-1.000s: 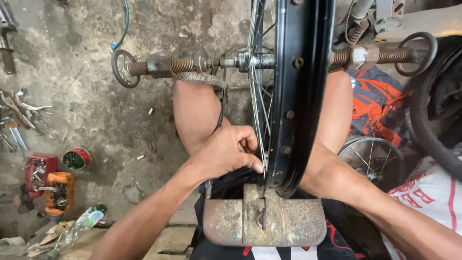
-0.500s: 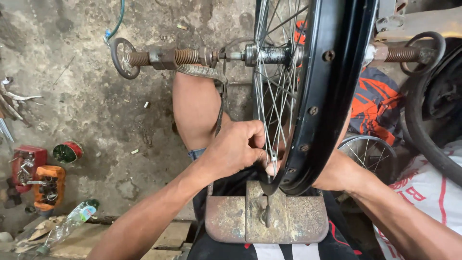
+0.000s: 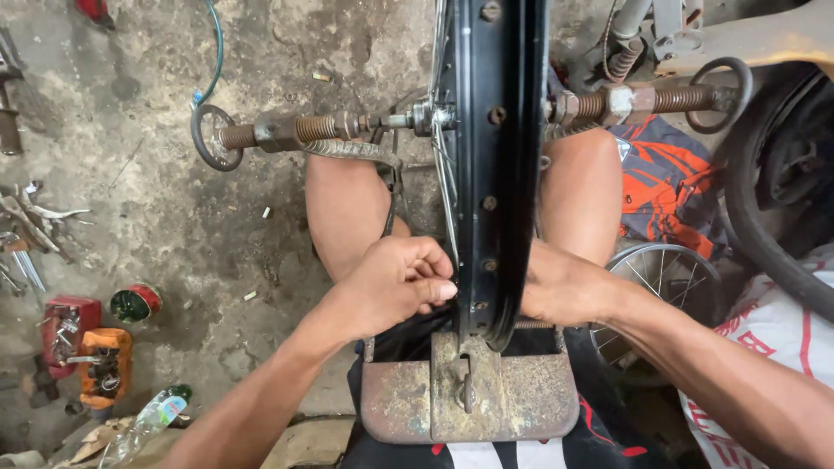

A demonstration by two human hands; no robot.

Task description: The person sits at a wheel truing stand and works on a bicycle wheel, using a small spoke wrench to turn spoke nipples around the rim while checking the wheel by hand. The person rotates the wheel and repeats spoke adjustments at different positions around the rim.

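One black spoked wheel rim [image 3: 499, 174], edge-on between the knees, long axis running straight away from the body, axle crosswise on one rusty truing stand [image 3: 469, 399]. Left hand [image 3: 395, 282] pinched on a spoke beside the rim; right hand [image 3: 560, 287] pressed against the far side, grip hidden. Both equally near. Second small wheel [image 3: 665, 295] on floor right.

Your left hand [image 3: 395, 282] is pinched at the spokes beside the black wheel rim [image 3: 499, 174]; your right hand [image 3: 560, 287] presses its far side, fingers hidden. The rim sits edge-on in a rusty truing stand [image 3: 521, 399] on a threaded axle [image 3: 295, 132]. Possibly a spoke nipple in the pinch. Wrenches [image 3: 26, 226] lie on the floor, left.
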